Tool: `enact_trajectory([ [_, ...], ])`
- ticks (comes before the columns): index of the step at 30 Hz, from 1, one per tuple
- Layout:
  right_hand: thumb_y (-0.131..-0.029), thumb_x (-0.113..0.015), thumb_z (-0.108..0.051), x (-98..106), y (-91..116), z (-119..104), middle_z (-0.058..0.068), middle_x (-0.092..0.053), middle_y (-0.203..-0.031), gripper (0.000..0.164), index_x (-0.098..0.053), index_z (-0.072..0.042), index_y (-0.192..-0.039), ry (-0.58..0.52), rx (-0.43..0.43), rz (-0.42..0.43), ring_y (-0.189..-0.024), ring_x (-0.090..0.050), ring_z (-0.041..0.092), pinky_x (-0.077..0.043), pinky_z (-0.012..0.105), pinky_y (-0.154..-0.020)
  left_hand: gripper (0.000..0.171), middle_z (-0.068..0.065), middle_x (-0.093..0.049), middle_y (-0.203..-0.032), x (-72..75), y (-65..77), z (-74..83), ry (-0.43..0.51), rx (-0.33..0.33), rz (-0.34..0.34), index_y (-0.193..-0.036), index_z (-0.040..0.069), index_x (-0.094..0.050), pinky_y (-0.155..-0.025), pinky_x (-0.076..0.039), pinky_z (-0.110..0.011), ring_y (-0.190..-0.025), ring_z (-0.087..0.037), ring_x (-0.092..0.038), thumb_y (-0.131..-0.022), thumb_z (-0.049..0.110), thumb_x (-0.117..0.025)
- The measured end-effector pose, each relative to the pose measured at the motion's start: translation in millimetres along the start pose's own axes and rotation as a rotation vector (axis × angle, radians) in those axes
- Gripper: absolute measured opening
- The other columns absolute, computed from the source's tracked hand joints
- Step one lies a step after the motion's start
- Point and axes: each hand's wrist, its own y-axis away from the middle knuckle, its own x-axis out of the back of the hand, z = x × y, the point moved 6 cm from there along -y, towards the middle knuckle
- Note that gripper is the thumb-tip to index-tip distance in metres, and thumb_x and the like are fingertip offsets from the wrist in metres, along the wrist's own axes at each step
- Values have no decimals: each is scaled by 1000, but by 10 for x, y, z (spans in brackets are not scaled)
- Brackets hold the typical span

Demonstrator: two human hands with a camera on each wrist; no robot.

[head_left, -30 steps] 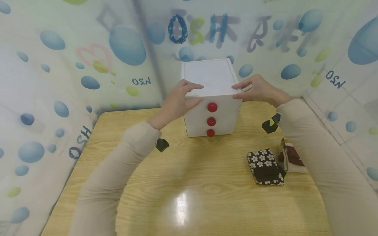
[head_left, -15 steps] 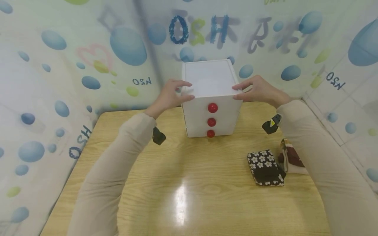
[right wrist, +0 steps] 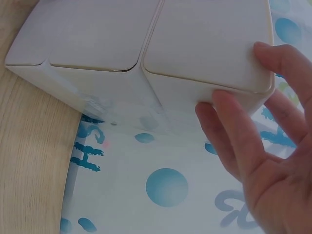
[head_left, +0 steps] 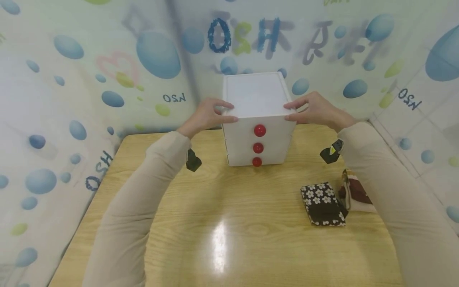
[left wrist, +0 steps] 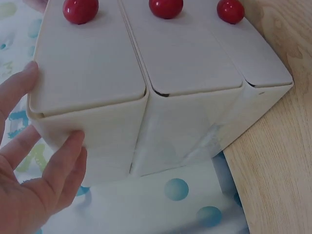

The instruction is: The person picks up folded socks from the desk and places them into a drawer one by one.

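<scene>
A white three-drawer box (head_left: 256, 95) stands on the table against the wall, its drawers closed. Red round knobs (head_left: 259, 130) run down its front, one per drawer. My left hand (head_left: 206, 116) grips the upper left front corner; in the left wrist view its thumb lies at the front edge and its fingers (left wrist: 66, 161) press the side wall. At the opposite corner my right hand (head_left: 317, 111) holds on likewise, thumb on the front face and fingers (right wrist: 239, 126) against the side in the right wrist view. The box's back is hidden.
A folded black cloth with white flowers (head_left: 322, 205) lies on the wooden table (head_left: 251, 239) at the right. Beside it a brown and cream folded cloth (head_left: 356, 195) is partly covered by my right sleeve. Walls patterned with blue dots enclose the table's back and sides.
My left hand has shifted left, from the top front edge to the box's left front corner. My right hand has kept its place. The box shows no clear movement.
</scene>
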Motion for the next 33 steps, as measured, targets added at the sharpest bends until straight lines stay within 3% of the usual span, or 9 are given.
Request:
enact_trajectory([
  [7,-78,-68,-30,-4,5,-10,18,-52,-121,53,-53,-6,-123,-5,0,-13,-98,-57,29,-46,41,-83,55,-1,-44,-130,27,2,-68,14,58,-41,-119,18,-57,-85,-45,-35,-110,-22,-47,-71,40,-72],
  [21,-80,-65,-32,-35,37,43,18,-47,-123,56,-48,-5,-126,-14,31,-30,-103,-53,36,-43,47,-86,53,0,-48,-125,10,-20,-81,19,72,-59,-118,17,-58,-83,-46,-32,-105,-20,-51,-71,36,-73],
  [29,-85,-60,-27,-79,134,-94,23,-41,-127,53,-44,-1,-128,192,148,-5,-99,-54,39,-48,45,-77,54,0,-48,-126,23,-4,-83,57,105,-60,-118,18,-58,-83,-45,-31,-106,-20,-49,-70,34,-74],
  [33,-84,-61,-23,-73,219,-159,24,-47,-120,48,-48,1,-124,253,203,39,-95,-57,37,-50,45,-73,54,1,-47,-126,25,-3,-82,53,117,-68,-119,18,-57,-82,-45,-30,-107,-19,-48,-70,35,-74],
])
